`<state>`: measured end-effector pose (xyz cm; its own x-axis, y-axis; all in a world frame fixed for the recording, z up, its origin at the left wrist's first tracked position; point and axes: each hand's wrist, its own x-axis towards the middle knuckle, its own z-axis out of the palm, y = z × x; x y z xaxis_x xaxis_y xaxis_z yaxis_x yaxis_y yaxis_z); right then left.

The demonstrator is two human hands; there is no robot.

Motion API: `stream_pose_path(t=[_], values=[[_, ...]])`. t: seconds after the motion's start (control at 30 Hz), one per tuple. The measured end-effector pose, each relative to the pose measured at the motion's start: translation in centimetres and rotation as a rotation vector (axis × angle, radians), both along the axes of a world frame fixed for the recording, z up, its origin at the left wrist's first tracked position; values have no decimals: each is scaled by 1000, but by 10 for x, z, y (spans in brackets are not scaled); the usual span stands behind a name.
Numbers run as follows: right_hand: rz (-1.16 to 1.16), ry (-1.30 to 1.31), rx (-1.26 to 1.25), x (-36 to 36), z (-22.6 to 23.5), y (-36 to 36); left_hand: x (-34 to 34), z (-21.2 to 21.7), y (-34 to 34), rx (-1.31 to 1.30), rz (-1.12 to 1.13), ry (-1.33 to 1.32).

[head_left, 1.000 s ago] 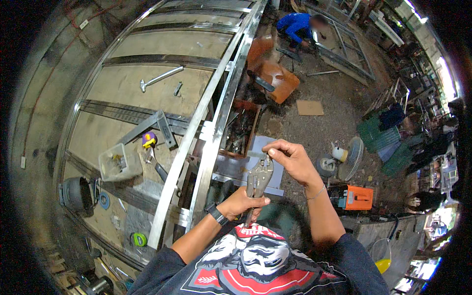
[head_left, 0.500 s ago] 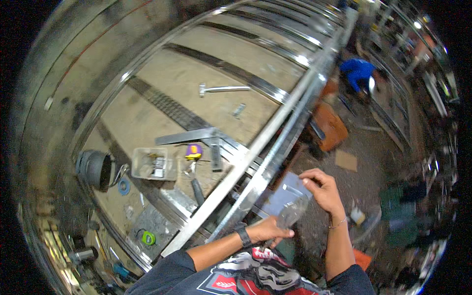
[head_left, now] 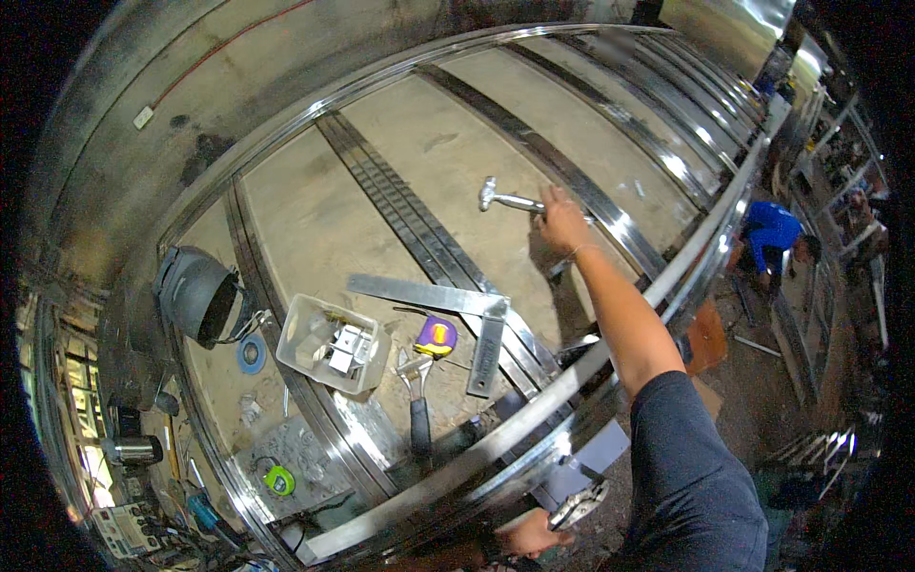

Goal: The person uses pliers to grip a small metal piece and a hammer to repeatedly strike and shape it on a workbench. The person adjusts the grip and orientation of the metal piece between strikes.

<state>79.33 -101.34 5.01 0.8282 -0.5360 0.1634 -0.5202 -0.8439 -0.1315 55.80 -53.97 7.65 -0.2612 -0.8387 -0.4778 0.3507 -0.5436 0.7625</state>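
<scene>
My right hand (head_left: 562, 217) is stretched far across the steel frame and closed around the handle end of a metal hammer (head_left: 505, 199) lying on the workbench. The hammer's head points left. At the lower edge, below the frame rail (head_left: 572, 381), my left hand (head_left: 530, 536) grips shiny pliers (head_left: 579, 502). A clear plastic bag (head_left: 596, 456) shows just above them, and I cannot tell whether my left hand touches it.
Near me lie a steel square (head_left: 481, 319), a purple and yellow tape measure (head_left: 437, 336), a wrench (head_left: 417, 386) and a white tray of parts (head_left: 295, 357). A welding helmet (head_left: 195, 296) and green tape measure (head_left: 277, 480) lie left. A person in blue (head_left: 774, 234) crouches at the right.
My view swung from the floor side to the bench. My right hand left the bag and reached out to the hammer; my left hand dropped low with the pliers.
</scene>
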Motion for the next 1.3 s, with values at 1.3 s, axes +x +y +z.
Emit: stream_pose_path(t=[1.3], values=[[-1584,-915,-193,-642,207,780,-312,121,147,-134,-1056,-178]])
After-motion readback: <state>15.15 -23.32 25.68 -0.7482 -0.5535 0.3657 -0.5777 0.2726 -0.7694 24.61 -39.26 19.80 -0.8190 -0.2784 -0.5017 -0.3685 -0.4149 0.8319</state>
